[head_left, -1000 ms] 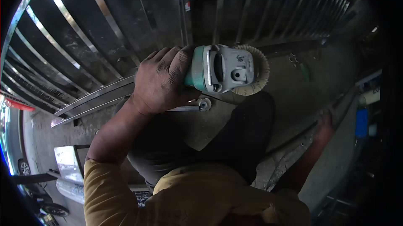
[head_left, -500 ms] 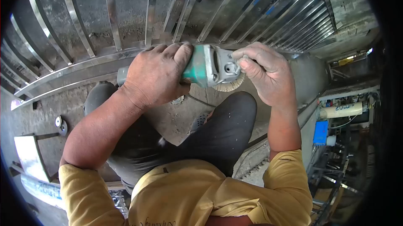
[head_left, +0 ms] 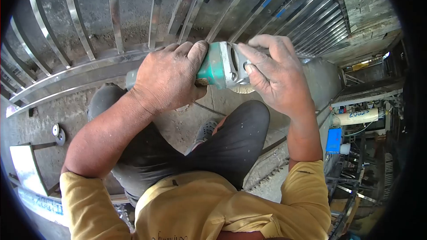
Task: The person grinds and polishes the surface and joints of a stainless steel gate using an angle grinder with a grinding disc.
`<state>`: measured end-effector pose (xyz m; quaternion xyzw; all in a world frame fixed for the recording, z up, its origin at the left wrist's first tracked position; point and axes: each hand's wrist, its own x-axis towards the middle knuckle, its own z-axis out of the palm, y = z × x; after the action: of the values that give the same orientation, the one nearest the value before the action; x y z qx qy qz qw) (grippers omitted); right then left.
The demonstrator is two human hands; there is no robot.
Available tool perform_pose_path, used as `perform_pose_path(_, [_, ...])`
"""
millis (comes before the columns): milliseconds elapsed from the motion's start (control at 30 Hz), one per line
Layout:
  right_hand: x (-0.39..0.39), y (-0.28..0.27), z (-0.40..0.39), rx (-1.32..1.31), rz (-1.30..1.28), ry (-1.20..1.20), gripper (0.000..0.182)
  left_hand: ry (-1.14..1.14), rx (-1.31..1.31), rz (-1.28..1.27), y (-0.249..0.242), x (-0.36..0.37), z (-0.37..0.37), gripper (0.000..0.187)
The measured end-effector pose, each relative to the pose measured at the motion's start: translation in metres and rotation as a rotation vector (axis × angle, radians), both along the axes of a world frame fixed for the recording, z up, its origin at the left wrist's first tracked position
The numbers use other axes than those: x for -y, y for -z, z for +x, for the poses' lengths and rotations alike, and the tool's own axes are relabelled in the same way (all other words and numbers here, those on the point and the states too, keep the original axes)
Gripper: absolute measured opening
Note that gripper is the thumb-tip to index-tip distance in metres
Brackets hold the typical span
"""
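A green angle grinder with a grey metal gear head is held out in front of me, above my knees. My left hand is wrapped round its body, with the back end poking out to the left past the wrist. At the front, my right hand has its thumb and index finger closed on the gear head, while another finger sticks up bent. Below the head shows a slice of a pale disc; the rest of it is hidden behind the head and the right hand.
A shiny metal-bar frame lies across the floor ahead. Two small discs rest at the left, by a white-faced panel. A cable runs under the grinder. At right stand a blue box and a cream cylinder.
My right hand has shifted up and left, farther over the gear head, with its fingers bent differently. The grinder has turned slightly, so less of the disc shows. My left hand keeps its grip.
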<state>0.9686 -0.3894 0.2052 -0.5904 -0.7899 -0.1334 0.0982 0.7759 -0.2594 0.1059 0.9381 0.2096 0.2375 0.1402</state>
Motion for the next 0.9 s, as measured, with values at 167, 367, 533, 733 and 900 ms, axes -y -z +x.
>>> perform_pose_path(167, [-0.001, -0.003, 0.004, -0.196, 0.249, 0.084, 0.053, 0.01, 0.145, -0.179, -0.009, -0.004, -0.003, 0.103])
perform_pose_path(367, [-0.023, 0.055, 0.031, -1.145, 0.265, 0.142, 0.066, 0.022, 0.275, -0.227, -0.018, -0.008, -0.009, 0.117])
perform_pose_path(533, [-0.041, 0.063, -0.018, -1.202, 0.343, 0.074, 0.081, 0.097, 0.402, -0.257, -0.013, -0.012, -0.009, 0.113])
perform_pose_path(733, [-0.063, 0.047, -0.02, -1.086, 0.35, 0.044, 0.09, 0.202, 0.669, -0.574, -0.001, -0.01, 0.005, 0.121])
perform_pose_path(900, [-0.076, 0.052, -0.021, -1.001, 0.412, 0.049, 0.089, 0.2, 0.744, -0.794, -0.002, -0.012, 0.01, 0.122])
